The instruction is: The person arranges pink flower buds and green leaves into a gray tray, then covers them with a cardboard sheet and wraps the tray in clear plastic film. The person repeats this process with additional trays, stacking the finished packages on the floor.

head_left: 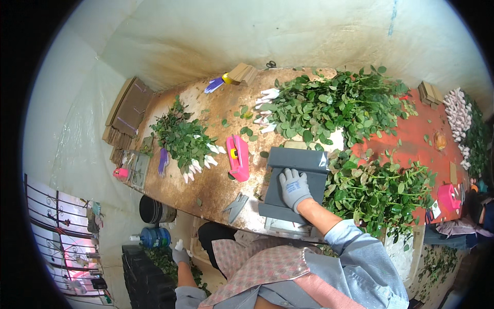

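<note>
As the head view looks down over a brown work table (211, 198), the gloved right hand (294, 188) rests on a dark grey tray (293, 158) near the close edge, fingers curled; whether they grasp it cannot be told. The gloved left hand (180, 255) hangs below the table at lower left, beside green foliage (162, 262) and near a blue water jug (156, 238); its grip is too small to make out. Left of the tray sits a pink tape dispenser (238, 159), with a small bunch of white-tipped leafy stems (188, 136) farther left. A larger leafy bunch (339, 103) spreads beyond the tray, and another green bunch (381, 190) lies just to its right.
</note>
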Motion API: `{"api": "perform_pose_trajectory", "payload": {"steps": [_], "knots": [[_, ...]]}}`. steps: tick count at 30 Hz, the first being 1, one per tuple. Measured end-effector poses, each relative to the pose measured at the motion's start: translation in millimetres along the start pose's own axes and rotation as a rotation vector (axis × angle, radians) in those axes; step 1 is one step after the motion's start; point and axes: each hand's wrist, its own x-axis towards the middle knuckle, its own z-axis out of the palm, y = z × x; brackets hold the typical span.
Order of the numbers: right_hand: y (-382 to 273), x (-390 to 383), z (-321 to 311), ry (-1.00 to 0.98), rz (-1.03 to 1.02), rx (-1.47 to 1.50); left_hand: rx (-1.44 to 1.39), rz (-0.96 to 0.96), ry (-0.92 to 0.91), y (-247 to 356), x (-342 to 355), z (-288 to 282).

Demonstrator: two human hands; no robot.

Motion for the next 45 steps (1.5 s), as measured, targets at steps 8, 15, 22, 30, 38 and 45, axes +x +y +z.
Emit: {"api": "perform_pose_trajectory", "payload": {"steps": [8,15,22,30,38,45], "knots": [[13,-3,-6,0.067,0.031,-0.027,-0.328,-0.287,-0.127,38,-32,5],[12,-5,-5,0.052,0.024,-0.042,-0.125,-0.271,-0.187,37,-10,56],[12,-4,0,0.005,0.05,-0.016,-0.127,-0.144,-0.37,28,24,72],[6,6,1,0.049,0.025,-0.059,-0.044,-0.049,-0.61,2,53,107],[4,-10,-10,-0.064,0.054,-0.026,-0.069,-0.151,-0.849,-12,-3,161],[4,-3,-16,-0.044,0.047,-0.065,0.135,0.458,-1.401,-42,-75,241]]}}
